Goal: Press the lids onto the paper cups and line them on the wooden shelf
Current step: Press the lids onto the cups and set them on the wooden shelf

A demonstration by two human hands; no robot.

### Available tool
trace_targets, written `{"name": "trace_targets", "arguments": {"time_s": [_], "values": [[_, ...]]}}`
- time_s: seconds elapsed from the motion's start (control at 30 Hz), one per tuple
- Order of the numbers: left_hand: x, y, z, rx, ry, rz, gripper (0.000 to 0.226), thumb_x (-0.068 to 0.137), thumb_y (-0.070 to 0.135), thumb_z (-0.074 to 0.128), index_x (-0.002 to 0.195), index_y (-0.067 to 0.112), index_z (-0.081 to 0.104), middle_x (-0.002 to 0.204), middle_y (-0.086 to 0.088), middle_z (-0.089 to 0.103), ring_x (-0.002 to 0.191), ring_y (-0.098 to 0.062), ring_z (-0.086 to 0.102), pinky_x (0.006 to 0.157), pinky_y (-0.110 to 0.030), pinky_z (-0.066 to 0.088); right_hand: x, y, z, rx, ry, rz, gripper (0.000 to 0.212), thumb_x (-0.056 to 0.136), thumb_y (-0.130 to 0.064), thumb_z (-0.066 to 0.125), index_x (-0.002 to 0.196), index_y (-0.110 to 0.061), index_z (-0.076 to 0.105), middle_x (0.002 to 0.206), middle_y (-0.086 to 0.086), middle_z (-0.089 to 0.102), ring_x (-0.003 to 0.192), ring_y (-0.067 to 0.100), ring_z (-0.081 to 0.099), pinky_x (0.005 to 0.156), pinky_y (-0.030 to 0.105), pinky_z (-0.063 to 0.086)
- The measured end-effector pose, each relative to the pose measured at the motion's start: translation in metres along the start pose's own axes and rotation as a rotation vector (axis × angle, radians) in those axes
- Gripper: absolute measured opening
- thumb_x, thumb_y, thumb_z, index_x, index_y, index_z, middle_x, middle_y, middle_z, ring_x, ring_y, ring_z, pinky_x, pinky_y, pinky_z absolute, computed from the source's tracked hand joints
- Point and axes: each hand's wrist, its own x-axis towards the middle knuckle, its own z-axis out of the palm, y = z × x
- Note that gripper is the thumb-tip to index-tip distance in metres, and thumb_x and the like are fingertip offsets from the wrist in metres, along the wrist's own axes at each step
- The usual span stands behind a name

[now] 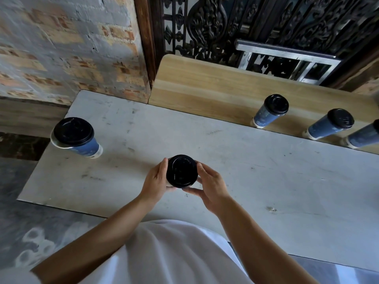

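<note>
A paper cup with a black lid (pixel 181 171) stands on the white table in front of me, seen from straight above. My left hand (pixel 156 180) grips it from the left and my right hand (pixel 209 184) grips it from the right, thumbs and fingers curled round the lid's rim. Another blue cup (pixel 82 145) stands at the table's left edge, its black lid (pixel 73 131) sitting askew so a strip of white rim shows. Three lidded blue cups (pixel 270 111) (pixel 330 124) (pixel 364 136) stand in a row on the wooden shelf (pixel 205 85).
The white table (pixel 266 171) runs from left to right, with its left end near the askew cup. The shelf lies just behind it. A brick wall (pixel 61 48) rises at the back left, and dark carved woodwork with a metal frame (pixel 287 56) stands behind the shelf.
</note>
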Motion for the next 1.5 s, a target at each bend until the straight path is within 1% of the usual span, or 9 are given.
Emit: {"name": "trace_targets", "arguments": {"time_s": [0.27, 0.47, 0.63, 0.83, 0.93, 1.03, 1.2, 1.3, 1.5], "values": [[0.001, -0.002, -0.004, -0.007, -0.020, -0.017, 0.043, 0.108, 0.040, 0.036, 0.120, 0.017, 0.071, 0.114, -0.001, 0.073, 0.110, -0.014, 0.070, 0.072, -0.041, 0.064, 0.010, 0.017, 0.003, -0.098, 0.089, -0.105, 0.030, 0.108, -0.025, 0.044, 0.116, -0.017, 0.071, 0.122, 0.009, 0.068, 0.119, 0.021, 0.063, 0.074, 0.048, 0.063], [0.005, -0.002, -0.003, -0.015, -0.032, -0.018, 0.041, 0.108, 0.039, 0.036, 0.120, 0.017, 0.069, 0.118, -0.002, 0.071, 0.113, -0.016, 0.068, 0.073, -0.043, 0.064, 0.015, 0.019, 0.009, -0.147, 0.156, -0.113, 0.029, 0.107, -0.027, 0.042, 0.108, -0.023, 0.070, 0.114, 0.006, 0.068, 0.111, 0.025, 0.065, 0.069, 0.049, 0.064], [0.002, 0.003, 0.001, -0.016, -0.020, -0.044, 0.041, 0.109, 0.038, 0.032, 0.121, 0.020, 0.067, 0.122, -0.002, 0.069, 0.114, -0.017, 0.067, 0.075, -0.045, 0.064, 0.012, 0.015, 0.008, -0.038, 0.110, -0.040, 0.027, 0.106, -0.028, 0.045, 0.113, -0.018, 0.069, 0.119, 0.007, 0.068, 0.116, 0.028, 0.064, 0.077, 0.052, 0.063], [-0.012, -0.004, 0.012, -0.161, 0.124, -0.126, 0.028, 0.107, 0.029, 0.041, 0.107, 0.017, 0.066, 0.121, -0.008, 0.066, 0.116, -0.019, 0.064, 0.076, -0.047, 0.064, -0.002, 0.029, -0.003, 0.176, 0.095, -0.009, 0.024, 0.103, -0.028, 0.057, 0.114, -0.017, 0.074, 0.127, 0.003, 0.068, 0.127, 0.029, 0.057, 0.089, 0.034, 0.058], [-0.021, -0.007, 0.013, -0.167, 0.124, -0.174, 0.028, 0.107, 0.030, 0.041, 0.110, 0.010, 0.061, 0.114, -0.007, 0.068, 0.108, -0.018, 0.069, 0.073, -0.046, 0.064, -0.008, 0.030, -0.008, 0.122, 0.066, -0.057, 0.031, 0.106, -0.033, 0.049, 0.117, -0.019, 0.073, 0.122, 0.001, 0.072, 0.123, 0.020, 0.062, 0.094, 0.041, 0.057], [-0.020, -0.007, 0.009, -0.097, 0.081, -0.249, 0.039, 0.104, 0.043, 0.046, 0.114, 0.008, 0.060, 0.112, -0.008, 0.069, 0.100, -0.023, 0.073, 0.066, -0.044, 0.063, -0.008, 0.026, -0.013, 0.050, 0.058, -0.060, 0.038, 0.105, -0.042, 0.048, 0.120, -0.018, 0.073, 0.122, 0.004, 0.071, 0.120, 0.021, 0.064, 0.093, 0.051, 0.057], [-0.014, -0.003, 0.005, -0.025, 0.052, -0.315, 0.051, 0.098, 0.057, 0.051, 0.121, 0.013, 0.062, 0.112, -0.012, 0.071, 0.086, -0.024, 0.078, 0.065, -0.049, 0.064, -0.004, 0.022, -0.015, -0.037, 0.036, -0.062, 0.036, 0.105, -0.041, 0.046, 0.117, -0.021, 0.074, 0.118, 0.001, 0.073, 0.117, 0.019, 0.066, 0.087, 0.045, 0.061], [-0.011, 0.000, 0.005, 0.024, 0.023, -0.294, 0.052, 0.098, 0.060, 0.048, 0.121, 0.016, 0.062, 0.113, -0.012, 0.071, 0.088, -0.023, 0.078, 0.064, -0.047, 0.063, -0.001, 0.018, -0.016, -0.082, 0.057, -0.082, 0.033, 0.105, -0.039, 0.046, 0.110, -0.023, 0.074, 0.111, 0.002, 0.074, 0.111, 0.021, 0.068, 0.080, 0.045, 0.063], [0.001, 0.011, 0.002, 0.099, -0.021, -0.228, 0.052, 0.097, 0.058, 0.050, 0.118, 0.012, 0.060, 0.112, -0.001, 0.072, 0.097, -0.020, 0.075, 0.066, -0.049, 0.064, 0.013, 0.013, -0.013, -0.101, 0.112, -0.084, 0.032, 0.106, -0.035, 0.047, 0.119, -0.016, 0.070, 0.116, 0.011, 0.069, 0.110, 0.029, 0.067, 0.076, 0.054, 0.062]]}}
